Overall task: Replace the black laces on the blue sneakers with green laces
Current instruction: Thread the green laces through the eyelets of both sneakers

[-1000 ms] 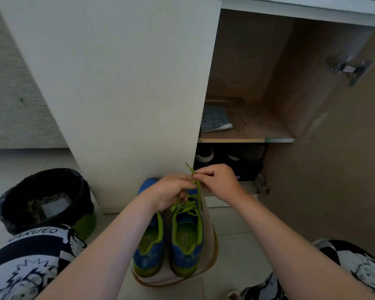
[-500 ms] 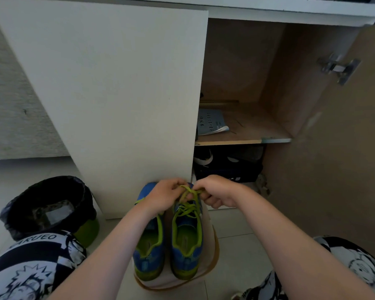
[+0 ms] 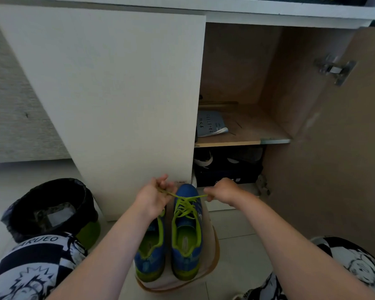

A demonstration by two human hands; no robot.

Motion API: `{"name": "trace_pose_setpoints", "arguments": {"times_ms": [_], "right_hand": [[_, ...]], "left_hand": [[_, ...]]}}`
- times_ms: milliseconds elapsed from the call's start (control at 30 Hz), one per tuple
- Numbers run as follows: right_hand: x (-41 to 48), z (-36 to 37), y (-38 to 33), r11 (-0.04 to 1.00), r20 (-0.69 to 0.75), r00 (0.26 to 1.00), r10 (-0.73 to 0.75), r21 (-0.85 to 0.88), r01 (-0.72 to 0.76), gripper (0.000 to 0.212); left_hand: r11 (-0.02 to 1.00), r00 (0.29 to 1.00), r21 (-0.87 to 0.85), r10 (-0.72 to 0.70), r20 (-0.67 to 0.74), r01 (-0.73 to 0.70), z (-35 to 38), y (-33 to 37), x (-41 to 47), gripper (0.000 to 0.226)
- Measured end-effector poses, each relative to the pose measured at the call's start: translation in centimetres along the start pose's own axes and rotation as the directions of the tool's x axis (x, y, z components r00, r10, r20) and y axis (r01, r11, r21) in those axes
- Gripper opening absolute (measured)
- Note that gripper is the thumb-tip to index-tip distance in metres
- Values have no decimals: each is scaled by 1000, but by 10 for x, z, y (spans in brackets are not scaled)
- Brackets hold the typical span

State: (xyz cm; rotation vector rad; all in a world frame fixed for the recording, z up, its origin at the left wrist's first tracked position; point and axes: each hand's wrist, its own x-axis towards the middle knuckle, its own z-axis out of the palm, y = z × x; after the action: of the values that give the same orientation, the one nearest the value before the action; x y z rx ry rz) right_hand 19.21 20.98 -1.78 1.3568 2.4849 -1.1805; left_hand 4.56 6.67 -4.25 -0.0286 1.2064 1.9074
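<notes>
Your hands are now drawing apart, no longer bunched together as they were half a second ago. Your left hand (image 3: 152, 200) and right hand (image 3: 223, 191) are each pinching an end of the green lace (image 3: 185, 207), grip narrow. The sneakers (image 3: 187, 190) are sitting together on a beige mat (image 3: 212, 245) on the floor. Be pulling evenly and low, so the thin woven lace is seating untwisted across the blue mesh.

blue sneakers (image 3: 186, 234), green laces (image 3: 185, 204), black bin (image 3: 50, 208)

Open cabinet (image 3: 312, 105) w/ booklet (image 3: 210, 124), bin (image 3: 50, 206) left
</notes>
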Motion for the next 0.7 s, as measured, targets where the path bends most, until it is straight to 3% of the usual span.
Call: {"name": "trace_pose_setpoints", "arguments": {"times_ms": [33,67,133,167,233,267,333,400,433,500,567,700], "right_hand": [[2,0,3,1000,-31,1000,2,-20,-2,41],[3,2,4,1000,-52,999,8,10,-8,44],[6,9,2,973,-64,997,38,230,-23,42],[7,13,0,917,-39,998,57,398,-36,39],[2,19,-8,681,95,995,21,728,-84,35],[-1,20,-9,556,168,985,-28,822,-124,34],[-3,19,-6,452,262,959,-105,872,-189,39],[-2,22,-1,514,305,950,-75,828,-225,41],[-1,25,3,603,279,960,-36,771,-202,35],[1,31,9,824,156,988,-18,562,-74,23],[0,36,10,948,67,990,-127,303,101,22],[-4,35,0,954,122,953,-278,-81,288,26]], "left_hand": [[998,999,-37,-44,-23,43,-2,2,1,43],[998,998,29,-60,-24,61,-2,2,-1,42],[929,1000,370,-10,-15,15,-4,-2,-3,41],[826,999,562,42,14,-42,-5,-3,-3,41],[551,985,817,119,123,-169,-7,-4,-1,41],[414,973,881,128,192,-229,-8,-4,-1,41],[186,952,935,110,286,-302,-10,-5,-4,40],[70,952,950,58,302,-305,-15,-5,-4,40],[33,953,953,15,301,-302,-18,-6,-4,40],[-58,948,947,-77,310,-315,-20,-5,-4,37],[-161,931,920,-139,337,-357,-17,-3,-6,32],[-384,910,826,-218,353,-412,-12,6,-7,23]]}}
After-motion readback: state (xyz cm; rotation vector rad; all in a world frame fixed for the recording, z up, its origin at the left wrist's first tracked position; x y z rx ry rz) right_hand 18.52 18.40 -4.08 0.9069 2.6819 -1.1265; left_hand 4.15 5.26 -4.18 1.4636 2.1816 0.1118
